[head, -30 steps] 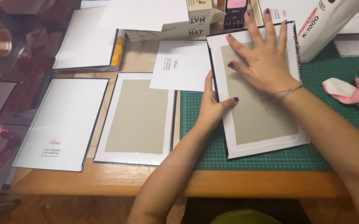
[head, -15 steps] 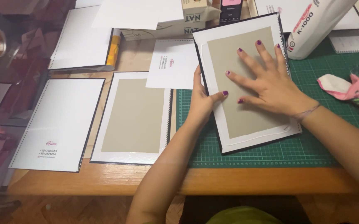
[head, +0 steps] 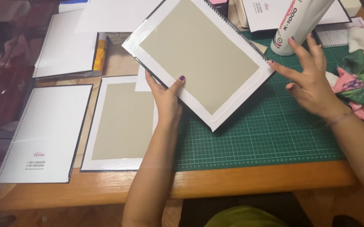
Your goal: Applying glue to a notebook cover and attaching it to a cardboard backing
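A rectangular cover board (head: 198,54), grey-beige cardboard with folded white edges, is tilted and lifted above the green cutting mat (head: 257,134). My left hand (head: 166,97) grips its near left edge, thumb on top. My right hand (head: 310,82) is spread with fingers apart at the board's right corner, one fingertip touching that corner. A second cover board of the same kind (head: 123,122) lies flat on the table left of my left arm.
A white printed notebook cover (head: 43,134) lies at the left. White sheets and a yellow-edged stack (head: 70,44) sit behind it. A white glue bottle (head: 301,23) lies at the back right. Floral cloth (head: 360,84) rests on the mat's right side. The wooden table edge (head: 232,183) runs along the front.
The cover board was lying flat on the mat under my right palm. My left hand has lifted and rotated it up and to the left. My right hand has come off its face to its corner.
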